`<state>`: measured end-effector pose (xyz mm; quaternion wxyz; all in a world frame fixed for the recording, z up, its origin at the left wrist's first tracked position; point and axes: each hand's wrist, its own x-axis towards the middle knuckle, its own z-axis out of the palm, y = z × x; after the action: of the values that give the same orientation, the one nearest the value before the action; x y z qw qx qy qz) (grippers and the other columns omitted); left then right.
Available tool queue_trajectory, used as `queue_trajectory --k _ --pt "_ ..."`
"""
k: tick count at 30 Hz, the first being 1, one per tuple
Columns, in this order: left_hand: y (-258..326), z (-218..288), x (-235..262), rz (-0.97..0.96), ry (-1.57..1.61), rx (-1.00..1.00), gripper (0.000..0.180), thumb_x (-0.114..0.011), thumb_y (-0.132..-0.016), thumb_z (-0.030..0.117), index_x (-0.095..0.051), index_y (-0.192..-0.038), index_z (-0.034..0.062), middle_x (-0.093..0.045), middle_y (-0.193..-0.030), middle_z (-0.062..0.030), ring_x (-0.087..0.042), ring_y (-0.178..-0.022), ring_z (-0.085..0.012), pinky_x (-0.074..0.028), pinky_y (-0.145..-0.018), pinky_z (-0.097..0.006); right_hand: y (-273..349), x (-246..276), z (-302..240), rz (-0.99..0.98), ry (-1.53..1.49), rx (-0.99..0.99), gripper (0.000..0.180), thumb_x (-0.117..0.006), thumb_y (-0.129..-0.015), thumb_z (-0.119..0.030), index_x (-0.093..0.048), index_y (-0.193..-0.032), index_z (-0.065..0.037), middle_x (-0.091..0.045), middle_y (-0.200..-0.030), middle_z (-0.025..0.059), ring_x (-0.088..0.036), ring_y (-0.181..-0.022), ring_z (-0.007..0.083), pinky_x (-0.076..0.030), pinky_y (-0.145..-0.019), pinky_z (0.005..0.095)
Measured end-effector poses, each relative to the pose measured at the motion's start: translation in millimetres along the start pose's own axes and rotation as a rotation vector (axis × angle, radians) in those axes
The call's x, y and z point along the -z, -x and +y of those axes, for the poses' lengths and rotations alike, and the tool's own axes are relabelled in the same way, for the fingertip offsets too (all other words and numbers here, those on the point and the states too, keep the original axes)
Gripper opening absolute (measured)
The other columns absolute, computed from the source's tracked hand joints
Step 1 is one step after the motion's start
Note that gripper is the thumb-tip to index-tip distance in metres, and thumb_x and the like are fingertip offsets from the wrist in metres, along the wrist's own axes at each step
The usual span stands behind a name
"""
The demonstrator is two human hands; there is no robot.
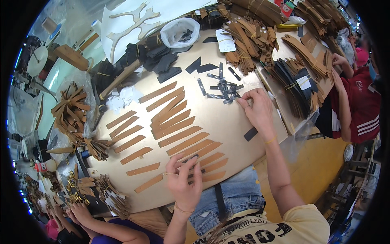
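Note:
My left hand (185, 181) is over the near end of a row of brown leather strips (180, 137), fingers curled around a small black strip (190, 159). Another dark piece shows by its lower fingers, partly hidden. To the right, my right hand (258, 109) reaches to a loose pile of small black strips with pale slots (222, 87). Its thumb and forefinger pinch at the pile's edge, on what looks like one black strip. A second, shorter row of brown leather strips (129, 143) lies at the left. All of these rest on a tan board (243, 150).
Black leather pieces (167, 63) and a white plastic bag (179, 33) lie at the back. Brown bundles (248, 38) and a black bundle (290, 87) crowd the far right. Co-workers' hands (81, 213) work at lower left; another person (357, 97) sits at right.

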<state>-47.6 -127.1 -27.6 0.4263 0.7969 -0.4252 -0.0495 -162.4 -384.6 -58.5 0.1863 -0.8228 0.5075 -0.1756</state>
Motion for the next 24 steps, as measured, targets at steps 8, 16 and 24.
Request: queue_trajectory --k 8,16,24 --pt "-4 12 -5 -0.203 0.407 0.156 0.016 -0.071 -0.087 0.002 -0.072 -0.103 0.0035 -0.064 -0.105 -0.0107 -0.061 -0.078 -0.0162 -0.05 -0.067 -0.027 40 16 3 0.279 -0.005 0.223 0.009 -0.074 -0.081 -0.008 -0.069 -0.088 -0.008 -0.068 -0.088 0.0047 -0.064 -0.075 0.0254 -0.049 -0.07 0.0366" --pt "-49 22 -32 -0.624 1.105 0.783 0.03 -0.062 -0.1 0.017 -0.062 -0.123 -0.0024 -0.068 -0.108 -0.0088 -0.062 -0.084 -0.0084 -0.051 -0.071 -0.023 42 32 -6 0.537 0.102 0.636 0.023 -0.078 -0.07 0.001 -0.071 -0.091 -0.007 -0.072 -0.094 0.0059 -0.063 -0.072 0.0224 -0.048 -0.065 0.0338" --pt "-76 20 -70 -0.547 1.113 0.668 0.036 -0.067 -0.096 0.018 -0.062 -0.122 -0.0066 -0.071 -0.09 -0.0063 -0.063 -0.069 -0.0062 -0.05 -0.06 -0.022 61 35 -16 0.441 -0.053 0.672 0.029 -0.077 -0.065 0.006 -0.073 -0.091 -0.007 -0.072 -0.094 0.007 -0.064 -0.073 0.0224 -0.05 -0.066 0.0319"
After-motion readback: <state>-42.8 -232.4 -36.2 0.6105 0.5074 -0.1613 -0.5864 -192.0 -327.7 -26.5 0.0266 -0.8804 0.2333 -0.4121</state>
